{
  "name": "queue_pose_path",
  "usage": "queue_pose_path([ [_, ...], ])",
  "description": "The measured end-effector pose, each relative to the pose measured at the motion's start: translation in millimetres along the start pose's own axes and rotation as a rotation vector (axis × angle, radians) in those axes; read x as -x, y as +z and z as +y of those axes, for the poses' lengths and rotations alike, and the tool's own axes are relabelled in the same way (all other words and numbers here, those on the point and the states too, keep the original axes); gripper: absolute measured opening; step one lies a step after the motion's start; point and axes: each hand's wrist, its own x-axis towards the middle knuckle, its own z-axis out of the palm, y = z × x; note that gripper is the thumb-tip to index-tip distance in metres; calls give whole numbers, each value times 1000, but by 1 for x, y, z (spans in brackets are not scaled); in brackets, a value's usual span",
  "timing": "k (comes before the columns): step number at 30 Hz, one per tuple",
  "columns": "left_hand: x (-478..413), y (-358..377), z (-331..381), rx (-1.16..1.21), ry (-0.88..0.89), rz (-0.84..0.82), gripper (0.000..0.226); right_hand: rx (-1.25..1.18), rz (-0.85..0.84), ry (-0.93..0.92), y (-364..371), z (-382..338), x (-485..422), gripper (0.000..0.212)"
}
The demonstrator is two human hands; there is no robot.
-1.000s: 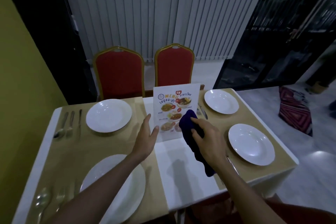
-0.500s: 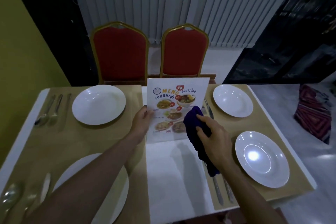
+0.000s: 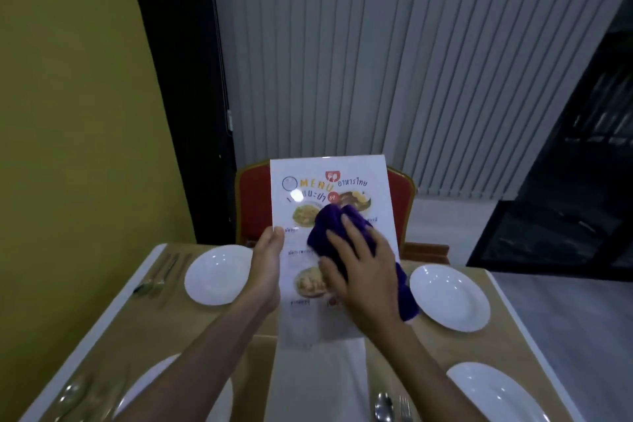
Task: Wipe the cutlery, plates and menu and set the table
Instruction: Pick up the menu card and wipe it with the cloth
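Purple cloth (image 3: 329,226) pressed under flat right hand (image 3: 363,271) on upright menu (image 3: 342,178) — long axis vertical; left hand (image 3: 269,260) grips edge.

Yellow wall (image 3: 68,113) on my left, close along left edge of table (image 3: 493,349). Black frame (image 3: 178,79) beside it. Grey vertical blinds (image 3: 376,62) fill wall ahead of me. Red chair (image 3: 399,205), gold trim, just beyond table's far edge. Dark glass door (image 3: 582,199) on my right, faint reflections in it. Pale grey floor (image 3: 565,301) past right edge. Room dim, light cool.
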Motion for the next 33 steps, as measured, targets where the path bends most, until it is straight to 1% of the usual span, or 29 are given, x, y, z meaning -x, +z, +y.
queue_pose_path([
  [2, 24, 5, 7, 16, 14, 47, 30, 69, 20, -91, -4, -4, 16, 42],
  [3, 34, 3, 8, 9, 13, 50, 30, 89, 48, -87, -8, -1, 20, 41],
  [4, 43, 1, 8, 5, 18, 46, 30, 101, 89, -55, -12, 3, 19, 38],
  [6, 60, -2, 9, -8, 41, 25, 30, 90, 191, 79, -25, 5, 0, 32],
  [8, 73, 2, 9, -17, 60, -6, 29, 46, 275, 204, -37, -6, -33, 35],
  [9, 77, 6, 11, -12, 59, -11, 29, 40, 288, 197, -41, -15, -46, 37],
  [10, 80, 10, 14, -4, 52, -11, 29, 55, 277, 118, -42, -25, -53, 41],
  [12, 82, 14, 22, 10, 46, 9, 27, 115, 179, -111, -35, -40, -45, 49],
  [13, 83, 12, 24, 14, 42, 25, 27, 121, 133, -197, -30, -41, -32, 50],
  [14, 83, 8, 27, 12, 39, 33, 27, 116, 130, -243, -28, -37, -17, 49],
  [15, 84, 4, 27, 4, 40, 31, 27, 115, 153, -246, -29, -29, -6, 46],
  [17, 87, -1, 26, -15, 40, 26, 28, 137, 200, -161, -39, -12, -1, 41],
  [20, 93, 10, 22, 3, 3, 26, 28, 108, 228, 126, -60, -8, -33, 39],
  [21, 95, 16, 22, 20, -1, 29, 28, 91, 205, 155, -65, -16, -44, 42],
  [22, 96, 22, 22, 39, 3, 33, 28, 98, 182, 98, -66, -26, -50, 46],
  [25, 93, 26, 25, 85, 19, 40, 27, 160, 119, -266, -62, -41, -40, 55],
  [26, 92, 23, 26, 95, 16, 44, 27, 171, 112, -309, -60, -36, -32, 56],
  [27, 91, 18, 26, 109, 13, 52, 28, 172, 121, -289, -61, -28, -27, 55],
  [28, 89, 13, 27, 113, 14, 57, 28, 169, 147, -218, -63, -20, -24, 55],
  [31, 87, 2, 28, 61, 35, 50, 29, 150, 207, 70, -73, 0, -37, 50],
  [33, 88, 3, 32, 39, 48, 33, 30, 123, 240, 161, -82, 7, -57, 50],
])
